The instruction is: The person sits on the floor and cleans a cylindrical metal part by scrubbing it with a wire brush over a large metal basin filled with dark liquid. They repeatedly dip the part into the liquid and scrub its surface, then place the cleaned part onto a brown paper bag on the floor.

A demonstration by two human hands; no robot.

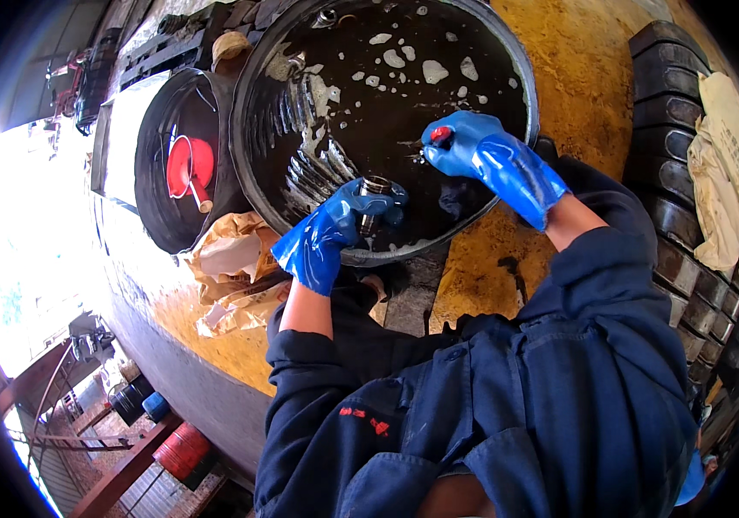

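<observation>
Before me stands a large round black tub (531,91) holding dark liquid with patches of foam. Over its near side, my left hand (335,216), in a blue rubber glove, is closed around a shiny metal cylinder-shaped part (375,185) with a round upper end. My right hand (473,148), gloved the same way, is closed above the liquid to the right of that part. A red-ended thing (441,135) shows between its fingers; the rest of it is hidden. Ribbed metal parts (322,177) lie in the left half of the tub, partly under the liquid.
Left of the tub is a smaller black tub (155,207) with a red scoop-like vessel (188,164) in it. Crumpled brown paper sacks (235,259) lie near my left forearm. Dark metal blocks (667,112) line the right side, with a flattened paper sack (727,173) over them.
</observation>
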